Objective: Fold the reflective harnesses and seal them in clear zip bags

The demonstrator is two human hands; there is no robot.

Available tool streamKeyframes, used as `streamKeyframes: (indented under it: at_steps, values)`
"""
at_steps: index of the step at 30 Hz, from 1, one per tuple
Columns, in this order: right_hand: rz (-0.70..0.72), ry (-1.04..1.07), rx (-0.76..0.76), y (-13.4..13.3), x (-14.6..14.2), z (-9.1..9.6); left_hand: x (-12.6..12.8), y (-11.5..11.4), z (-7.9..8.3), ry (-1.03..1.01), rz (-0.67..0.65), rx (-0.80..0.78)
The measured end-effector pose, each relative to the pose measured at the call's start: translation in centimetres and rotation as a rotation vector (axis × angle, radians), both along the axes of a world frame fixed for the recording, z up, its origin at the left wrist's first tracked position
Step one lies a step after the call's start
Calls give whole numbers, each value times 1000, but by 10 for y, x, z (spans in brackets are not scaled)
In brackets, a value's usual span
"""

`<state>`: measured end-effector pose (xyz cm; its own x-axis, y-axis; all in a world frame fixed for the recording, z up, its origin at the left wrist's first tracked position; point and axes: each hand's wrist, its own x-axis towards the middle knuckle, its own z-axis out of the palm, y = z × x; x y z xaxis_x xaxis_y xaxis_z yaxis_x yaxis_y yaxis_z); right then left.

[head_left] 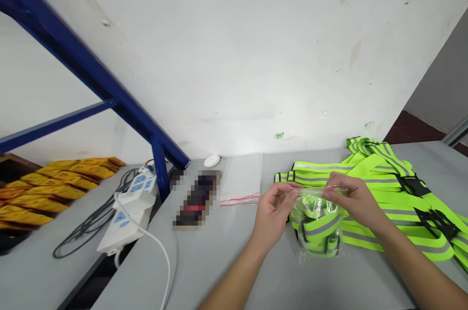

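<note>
Workshop — heaped straps (373, 198), plastic bags (242, 178)

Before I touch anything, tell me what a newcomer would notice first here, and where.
The bright yellow-green straps heaped on the right of the table catch the eye first. In front of them, the left hand and right hand pinch the top of a clear bag with a folded strap inside. At upper left, a blue beam slants across the view.

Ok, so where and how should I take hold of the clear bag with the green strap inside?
Probably best to pinch the top edge of the clear bag near both ends, coming from left and right. That edge is thin and flat, while the bundled green strap bulges the bag below. The left grip and right grip pinch there.
</note>
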<state>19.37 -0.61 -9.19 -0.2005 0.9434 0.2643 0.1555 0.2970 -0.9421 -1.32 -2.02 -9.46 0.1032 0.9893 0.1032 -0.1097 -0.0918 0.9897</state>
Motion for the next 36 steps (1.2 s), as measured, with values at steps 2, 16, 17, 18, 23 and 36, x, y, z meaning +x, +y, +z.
streamKeyframes:
  at_steps: [2,16,17,18,23,36]
  values:
    - [-19,16,5,1,-1,-1,-1,2,-1,-9,14,26]
    - [5,35,19,-1,3,4,2,-4,-4,36,40,64]
    - [0,39,21,-1,3,4,2,-3,-3,46,6,52]
    - [-2,40,21,-1,2,4,2,-3,-2,55,-19,46]
    - [-1,12,21,-1,0,3,5,-4,-2,75,36,83]
    - [4,-11,55,-7,-8,9,7,-6,-5,36,-35,122]
